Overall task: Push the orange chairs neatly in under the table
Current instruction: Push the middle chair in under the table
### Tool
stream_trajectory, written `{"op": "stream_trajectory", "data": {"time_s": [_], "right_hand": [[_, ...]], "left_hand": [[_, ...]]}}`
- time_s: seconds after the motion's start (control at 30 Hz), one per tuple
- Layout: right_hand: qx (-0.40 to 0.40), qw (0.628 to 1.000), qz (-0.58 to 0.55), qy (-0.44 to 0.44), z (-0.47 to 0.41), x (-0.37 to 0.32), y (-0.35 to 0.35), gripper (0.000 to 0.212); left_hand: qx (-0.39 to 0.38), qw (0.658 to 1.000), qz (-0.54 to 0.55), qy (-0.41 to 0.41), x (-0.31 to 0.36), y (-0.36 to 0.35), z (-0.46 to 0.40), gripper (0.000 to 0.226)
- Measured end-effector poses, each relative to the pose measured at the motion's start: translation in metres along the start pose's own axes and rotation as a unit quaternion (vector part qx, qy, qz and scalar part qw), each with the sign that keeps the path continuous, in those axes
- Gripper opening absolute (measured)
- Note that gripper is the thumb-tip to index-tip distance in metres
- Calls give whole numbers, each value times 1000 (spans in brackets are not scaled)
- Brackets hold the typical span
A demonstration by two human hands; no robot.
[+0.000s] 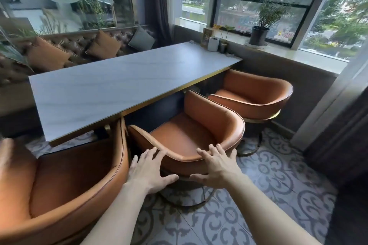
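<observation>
Both bare forearms reach forward from the bottom edge over the grey patterned floor tiles (278,181). The left hand (148,173) has its fingers (157,154) spread wide and released, their tips lying on the top rim of the curved back of the middle orange leather tub chair (191,137), the thumb pointing right along the outside of that back. The right hand (216,169) mirrors it: fingers splayed and unclenched, tips touching the same rim further right, thumb pointing left below the rim. Neither hand is closed around the chair; whether the palms press on the back cannot be told.

Just left of the left fingers stands a nearer orange leather tub chair (65,181), large in view, its right arm almost touching the middle chair. Ahead of the fingers, the middle chair's seat faces the long pale grey stone tabletop (119,83) with a brass-coloured edge; its front reaches the tabletop edge but most of the seat is still out in the open. Beyond the right fingers, a third orange tub chair (256,95) sits by the wall, its front tucked under the tabletop corner.

Past the tabletop runs a dark tufted bench (79,45) with orange and grey cushions. On the windowsill stands a black-potted green plant (260,30).
</observation>
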State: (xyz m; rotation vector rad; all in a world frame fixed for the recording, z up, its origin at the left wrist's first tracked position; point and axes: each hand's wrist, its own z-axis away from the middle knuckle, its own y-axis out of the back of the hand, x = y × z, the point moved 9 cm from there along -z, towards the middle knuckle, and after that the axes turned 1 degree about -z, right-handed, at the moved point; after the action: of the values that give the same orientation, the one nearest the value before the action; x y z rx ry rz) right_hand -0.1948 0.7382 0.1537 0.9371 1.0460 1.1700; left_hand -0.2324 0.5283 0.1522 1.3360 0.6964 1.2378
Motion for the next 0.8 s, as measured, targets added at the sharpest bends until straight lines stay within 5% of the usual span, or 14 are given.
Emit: {"op": "stream_trajectory", "data": {"time_s": [0.37,0.8], "right_hand": [[-39,999,22,4,-133,126,25,109],[-110,988,29,106,-270,227,21,114]], "left_hand": [[-16,1000,14,19,74,-30,-165,100],[-34,985,49,160,125,-58,-257,97]]}}
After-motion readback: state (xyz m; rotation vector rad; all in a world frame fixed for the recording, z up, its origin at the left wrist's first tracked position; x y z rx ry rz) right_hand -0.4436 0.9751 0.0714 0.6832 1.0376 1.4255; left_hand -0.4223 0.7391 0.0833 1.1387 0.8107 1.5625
